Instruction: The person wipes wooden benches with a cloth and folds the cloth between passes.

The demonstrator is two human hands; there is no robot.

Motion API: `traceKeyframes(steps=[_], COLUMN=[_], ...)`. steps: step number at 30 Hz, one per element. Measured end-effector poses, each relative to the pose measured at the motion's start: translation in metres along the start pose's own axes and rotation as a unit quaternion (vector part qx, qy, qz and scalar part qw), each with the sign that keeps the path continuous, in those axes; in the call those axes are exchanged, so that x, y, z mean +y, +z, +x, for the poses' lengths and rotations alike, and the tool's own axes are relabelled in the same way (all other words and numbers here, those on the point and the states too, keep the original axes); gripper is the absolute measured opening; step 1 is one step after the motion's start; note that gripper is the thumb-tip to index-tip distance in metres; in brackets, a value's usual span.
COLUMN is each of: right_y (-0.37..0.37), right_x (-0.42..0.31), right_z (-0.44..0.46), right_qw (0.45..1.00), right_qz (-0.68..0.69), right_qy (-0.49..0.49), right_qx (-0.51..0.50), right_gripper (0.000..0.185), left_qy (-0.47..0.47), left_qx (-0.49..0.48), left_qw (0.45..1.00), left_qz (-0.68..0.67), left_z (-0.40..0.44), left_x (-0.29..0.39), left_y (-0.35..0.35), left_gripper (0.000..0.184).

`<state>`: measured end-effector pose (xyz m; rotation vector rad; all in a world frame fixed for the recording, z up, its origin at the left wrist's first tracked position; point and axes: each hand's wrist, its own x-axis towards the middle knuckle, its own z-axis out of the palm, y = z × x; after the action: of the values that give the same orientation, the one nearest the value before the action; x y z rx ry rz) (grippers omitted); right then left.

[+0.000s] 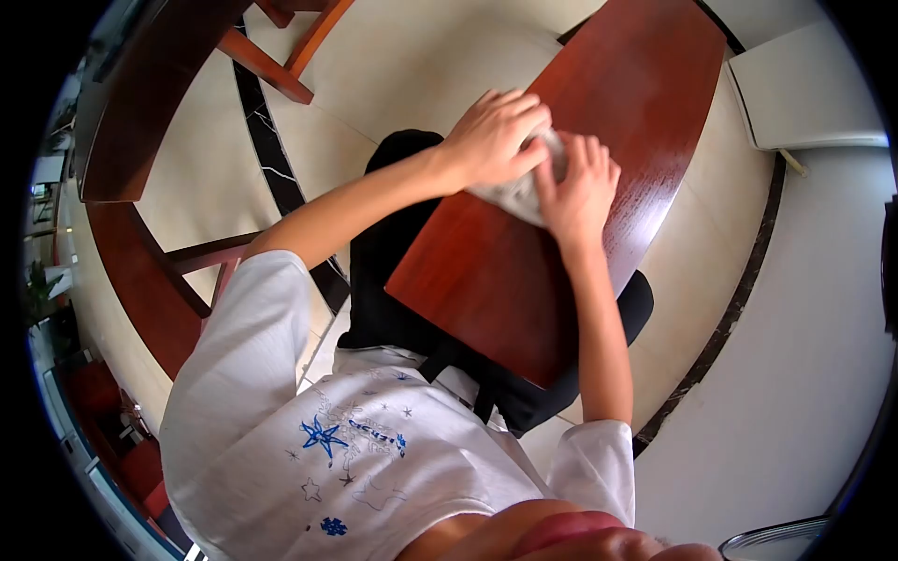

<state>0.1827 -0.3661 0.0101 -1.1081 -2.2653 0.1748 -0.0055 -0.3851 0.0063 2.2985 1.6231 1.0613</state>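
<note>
A crumpled pale grey cloth (517, 199) lies bunched on a long, glossy reddish-brown wooden top (496, 280), which spans between my black-clad legs. My left hand (496, 138) presses on the cloth's far left side, its fingers curled and its thumb bent towards the other hand. Gripping the cloth from the right is my right hand (576, 192), with its fingers bent over it and its thumb along its near edge. The hands are close together, and part of the cloth is hidden under them. Streaky, wet-looking marks show on the wood right of my right hand.
A curved dark wooden piece of furniture (140, 280) stands at the left, with wooden legs (271, 70) near the top. A white wall (804, 309) and a white box-like object (814, 89) are on the right. Beige tiles (374, 56) with dark bands cover the floor.
</note>
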Motion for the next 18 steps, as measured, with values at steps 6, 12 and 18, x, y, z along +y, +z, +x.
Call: traceKeyframes(steps=[6, 12, 18], right_y=[0.028, 0.030, 0.051], right_x=[0.046, 0.053, 0.096], right_z=[0.056, 0.061, 0.107], right_qw=[0.997, 0.998, 0.995], right_qz=[-0.055, -0.036, -0.051], right_qy=[0.036, 0.034, 0.031], right_qx=[0.040, 0.041, 0.077], right_gripper=[0.033, 0.034, 0.039], left_qy=[-0.002, -0.011, -0.022], left_qx=[0.041, 0.058, 0.069], left_qw=[0.999, 0.998, 0.997], left_qz=[0.000, -0.013, -0.033], left_z=[0.068, 0.076, 0.130], left_x=[-0.045, -0.053, -0.083], left_y=[0.030, 0.032, 0.048], left_gripper=[0.021, 0.023, 0.027])
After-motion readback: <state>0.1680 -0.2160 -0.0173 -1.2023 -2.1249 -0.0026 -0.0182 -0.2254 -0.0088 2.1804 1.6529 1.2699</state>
